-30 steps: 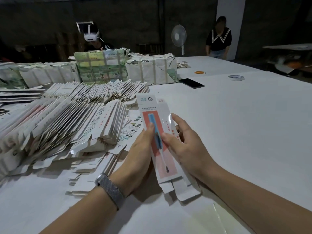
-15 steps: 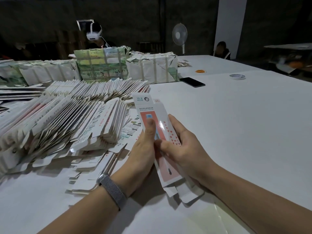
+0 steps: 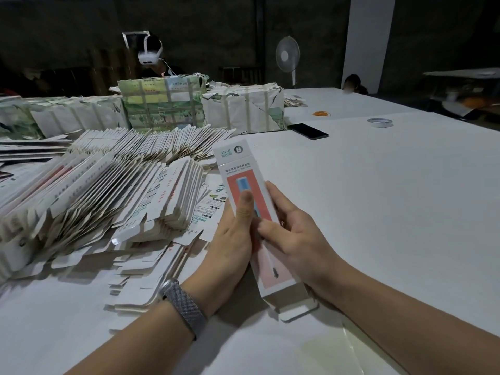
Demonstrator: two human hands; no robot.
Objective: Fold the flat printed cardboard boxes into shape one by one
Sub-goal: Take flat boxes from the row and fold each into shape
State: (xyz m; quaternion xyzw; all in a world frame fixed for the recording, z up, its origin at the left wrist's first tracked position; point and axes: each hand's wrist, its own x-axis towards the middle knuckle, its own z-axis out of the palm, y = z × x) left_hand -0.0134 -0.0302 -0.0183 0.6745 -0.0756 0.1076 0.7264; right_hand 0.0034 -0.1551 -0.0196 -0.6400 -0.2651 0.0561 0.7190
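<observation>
Over the white table (image 3: 378,198), left hand (image 3: 230,239) and right hand (image 3: 295,239) pinch the printed box (image 3: 243,169) from both sides, apparently squeezing it open.

Box (image 3: 247,201) print blurred; left hand (image 3: 230,239) fingers hidden behind it.

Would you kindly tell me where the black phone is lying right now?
The black phone lies flat on the white table, centre-right in the head view, just right of the strapped white bundle.

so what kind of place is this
Probably a packaging workshop: a long white worktable heaped with flat printed cardboard boxes, strapped paper-wrapped bundles behind, and another worker wearing a headset opposite.
</observation>
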